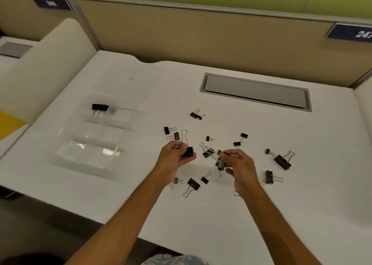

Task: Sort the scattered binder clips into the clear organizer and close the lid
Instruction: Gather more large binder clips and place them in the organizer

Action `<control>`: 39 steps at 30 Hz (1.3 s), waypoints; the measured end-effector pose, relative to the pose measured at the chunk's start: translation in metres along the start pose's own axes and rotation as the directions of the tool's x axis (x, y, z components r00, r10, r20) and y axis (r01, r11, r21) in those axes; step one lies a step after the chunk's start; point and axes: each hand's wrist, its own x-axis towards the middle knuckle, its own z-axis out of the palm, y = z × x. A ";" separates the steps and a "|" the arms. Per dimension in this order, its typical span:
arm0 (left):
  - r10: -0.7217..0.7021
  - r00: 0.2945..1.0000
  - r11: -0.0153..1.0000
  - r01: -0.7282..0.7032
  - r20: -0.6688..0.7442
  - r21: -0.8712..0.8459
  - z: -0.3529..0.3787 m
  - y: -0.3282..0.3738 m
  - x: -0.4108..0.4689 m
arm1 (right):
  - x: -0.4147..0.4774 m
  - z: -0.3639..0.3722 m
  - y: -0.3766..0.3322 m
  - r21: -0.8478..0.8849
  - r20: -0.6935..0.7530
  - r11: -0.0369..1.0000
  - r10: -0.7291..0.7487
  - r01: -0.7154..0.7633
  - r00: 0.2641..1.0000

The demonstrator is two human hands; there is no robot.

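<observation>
Between the two grips, a tangle (208,153) of clips with crossed wire handles lies on the bench (261,214). One clip (188,151) is pinched in the left grip (177,154), its wire loop standing up. A second clip (221,163) is pinched between thumb and fingers of the right grip (238,164), its handles hanging down. The organizer (66,150) stands open well to the left of the left grip, with two stored clips (100,107) in its far compartment and the lid (128,81) laid back beyond it.

Trouble is judged likeliest at the tangle: if the right-held clip's handles are hooked into it, neighbours may be dragged up and dropped short. The organizer's clear walls and dividers are hard to make out, so a clip may be knocked on the rim or let fall into the wrong compartment. Small clips lying just under the wrists may be swept toward the near edge by the forearms.

Bare bench lies between the left grip and the organizer. Right of the right grip, a large clip (282,162) sits among others. A recessed hatch (255,91) lies well beyond both grips.
</observation>
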 end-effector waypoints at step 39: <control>0.170 0.985 0.982 -0.171 -0.016 -0.075 -0.380 0.104 -0.118 | -0.133 0.354 0.107 -0.171 0.354 0.983 -0.005 0.070 0.935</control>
